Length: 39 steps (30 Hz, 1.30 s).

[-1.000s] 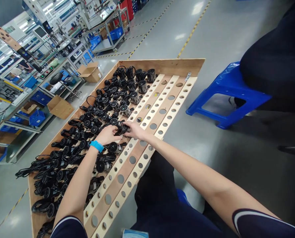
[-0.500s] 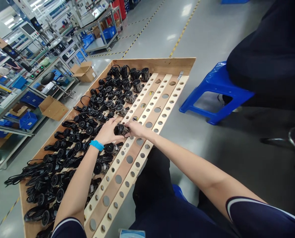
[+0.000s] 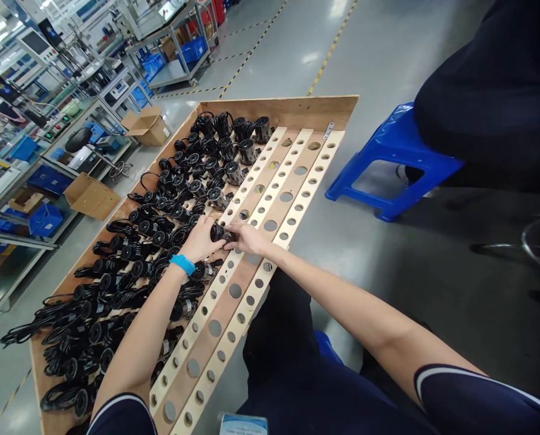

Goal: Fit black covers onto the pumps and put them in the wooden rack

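A large wooden rack with rows of round holes lies on the floor in front of me. Its left half is packed with several black corded motor units. Both my hands meet over the rack's middle on one black unit. My left hand, with a blue wristband, wraps around the unit's left side. My right hand pinches its right end with closed fingers. The unit sits at a hole in the nearest filled row.
A blue plastic stool stands right of the rack, with a person in dark clothes seated on it. Cardboard boxes, blue bins and metal workbenches line the left. Yellow floor lines run across the grey floor behind.
My view has shifted slightly, so the rack sits a little lower left. Both hands stay closed on the same black unit, pressed a bit closer to the rack.
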{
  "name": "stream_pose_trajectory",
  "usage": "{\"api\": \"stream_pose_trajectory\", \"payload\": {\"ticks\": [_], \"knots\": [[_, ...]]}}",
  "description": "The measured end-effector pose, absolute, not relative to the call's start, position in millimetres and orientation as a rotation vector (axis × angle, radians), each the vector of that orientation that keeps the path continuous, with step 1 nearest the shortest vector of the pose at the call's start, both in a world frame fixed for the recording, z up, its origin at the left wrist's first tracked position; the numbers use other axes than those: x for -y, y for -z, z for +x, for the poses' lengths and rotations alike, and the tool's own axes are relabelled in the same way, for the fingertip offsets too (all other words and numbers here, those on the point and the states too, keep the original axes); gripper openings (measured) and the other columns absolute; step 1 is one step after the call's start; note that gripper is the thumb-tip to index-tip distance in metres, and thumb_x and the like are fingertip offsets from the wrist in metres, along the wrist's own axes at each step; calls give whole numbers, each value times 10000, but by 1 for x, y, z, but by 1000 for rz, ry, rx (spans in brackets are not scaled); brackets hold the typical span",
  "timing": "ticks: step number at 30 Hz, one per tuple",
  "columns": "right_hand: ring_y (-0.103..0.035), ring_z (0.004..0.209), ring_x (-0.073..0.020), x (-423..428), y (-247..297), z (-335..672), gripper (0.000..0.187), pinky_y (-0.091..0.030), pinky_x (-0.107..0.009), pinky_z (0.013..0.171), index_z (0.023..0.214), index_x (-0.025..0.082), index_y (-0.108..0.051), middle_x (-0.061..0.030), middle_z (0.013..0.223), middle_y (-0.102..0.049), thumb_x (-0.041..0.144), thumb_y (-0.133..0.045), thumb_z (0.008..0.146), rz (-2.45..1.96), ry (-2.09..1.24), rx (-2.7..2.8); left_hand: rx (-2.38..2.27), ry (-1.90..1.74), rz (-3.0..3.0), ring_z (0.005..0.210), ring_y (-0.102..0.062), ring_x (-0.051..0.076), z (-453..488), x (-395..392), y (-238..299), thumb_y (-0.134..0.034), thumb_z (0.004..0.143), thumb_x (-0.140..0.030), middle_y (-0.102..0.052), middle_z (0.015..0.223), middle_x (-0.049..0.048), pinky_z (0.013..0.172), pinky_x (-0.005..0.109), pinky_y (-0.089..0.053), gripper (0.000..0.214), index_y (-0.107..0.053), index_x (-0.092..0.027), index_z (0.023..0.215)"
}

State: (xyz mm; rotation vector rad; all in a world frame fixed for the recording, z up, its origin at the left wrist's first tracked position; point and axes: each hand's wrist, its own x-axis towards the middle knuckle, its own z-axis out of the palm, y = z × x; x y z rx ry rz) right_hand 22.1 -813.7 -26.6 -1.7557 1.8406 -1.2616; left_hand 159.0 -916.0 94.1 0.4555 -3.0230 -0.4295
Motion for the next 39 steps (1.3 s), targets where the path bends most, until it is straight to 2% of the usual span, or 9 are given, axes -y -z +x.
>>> {"api": "stream_pose_trajectory", "payload": {"ticks": [6,12,19,22,25,28,31,34,39], "knots": [[-593,1048,-299,811,33,35,540,-471,-436,932,1197,169,-646,-131,1081,-661,444,-818,764,-1667,1402,-1887,3138,494,252,1257,-498,307,154,916,-94,-712,760,-77,-515,1241,118,1106,475,-427,663,-471,-185,1368],[-591,1057,-310,811,38,37,611,-474,-430,930,1196,137,-620,-152,1091,-648,467,-838,730,-1669,1412,-1872,3144,450,213,1301,-459,319,157,915,-90,-719,768,-107,-496,1288,133,1127,484,-405,742,-416,-184,1440],[-624,1069,-297,814,34,31,614,-504,-403,916,1270,143,-602,-140,1129,-667,311,-854,737,-1734,1337,-1828,3134,435,246,1279,-486,318,156,917,-90,-741,755,-121,-508,1266,134,1115,495,-412,754,-415,-167,1434],[-582,1190,-312,798,30,30,659,-489,-429,992,1345,140,-556,-172,1280,-617,233,-830,753,-1732,1349,-1859,3135,384,219,1299,-465,319,156,917,-90,-715,776,-115,-487,1291,142,1134,493,-395,773,-380,-163,1470],[-556,1232,-314,760,29,25,477,-467,-474,1035,1342,148,-564,-175,1316,-599,240,-678,888,-1695,1394,-1941,3115,359,246,1287,-481,305,158,916,-90,-731,767,-137,-448,1312,132,1143,463,-400,845,-332,-179,1511],[-624,1107,-305,702,38,16,263,-516,-480,955,1174,184,-678,-144,1155,-682,260,-541,963,-1647,1411,-2025,3086,424,269,1329,-462,302,161,918,-96,-787,745,-232,-378,1392,128,1165,452,-384,979,-241,-217,1557],[-662,989,-289,632,57,12,261,-551,-460,865,1038,228,-731,-120,1048,-717,312,-491,981,-1563,1381,-2139,3082,471,254,1411,-382,325,163,918,-114,-820,735,-394,-339,1477,139,1208,483,-315,1040,-216,-235,1567],[-674,938,-279,559,80,16,302,-556,-448,836,1023,243,-743,-113,992,-727,351,-463,993,-1388,1327,-2274,3017,392,225,1423,-377,306,157,909,-148,-745,806,-492,-379,1491,135,1214,473,-306,877,-320,-219,1523],[-698,831,-247,451,87,46,290,-559,-390,757,988,237,-753,-112,907,-740,331,-479,992,-1104,1319,-2514,2773,318,-70,1239,-570,268,113,847,-201,-601,917,-441,-595,1285,88,1125,447,-439,409,-593,-230,1267]]}}
